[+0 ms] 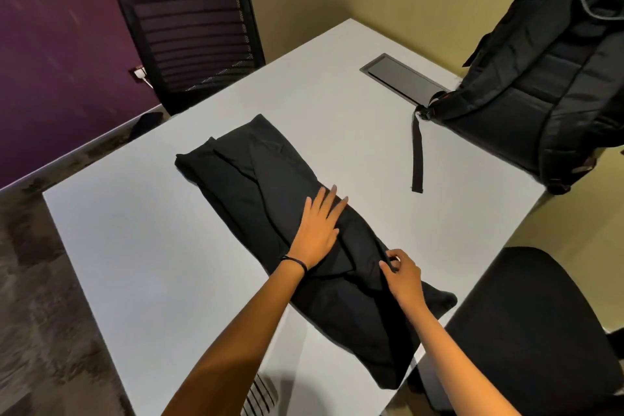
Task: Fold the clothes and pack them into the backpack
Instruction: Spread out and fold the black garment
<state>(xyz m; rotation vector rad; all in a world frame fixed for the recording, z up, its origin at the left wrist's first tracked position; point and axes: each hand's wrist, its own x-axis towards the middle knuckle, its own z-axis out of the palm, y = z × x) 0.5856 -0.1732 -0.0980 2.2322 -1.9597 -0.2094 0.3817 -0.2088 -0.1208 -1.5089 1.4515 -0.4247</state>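
White counter (pixel 141 246) fills the view, with a black garment (pixel 250 186) folded into a long strip running from 11 to 5 o'clock. The left grip (pixel 317 230) lies flat, fingers straight, pressing the strip's middle. The right grip (pixel 403 275), at 4 o'clock from it, pinches a fold at the garment's edge. A black backpack (pixel 557 78) sits at 2 o'clock, well apart.

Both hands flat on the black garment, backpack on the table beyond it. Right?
No. Head view: only the left hand lies flat on the black garment; the right hand pinches its fabric. The backpack is on the table beyond it, as stated.
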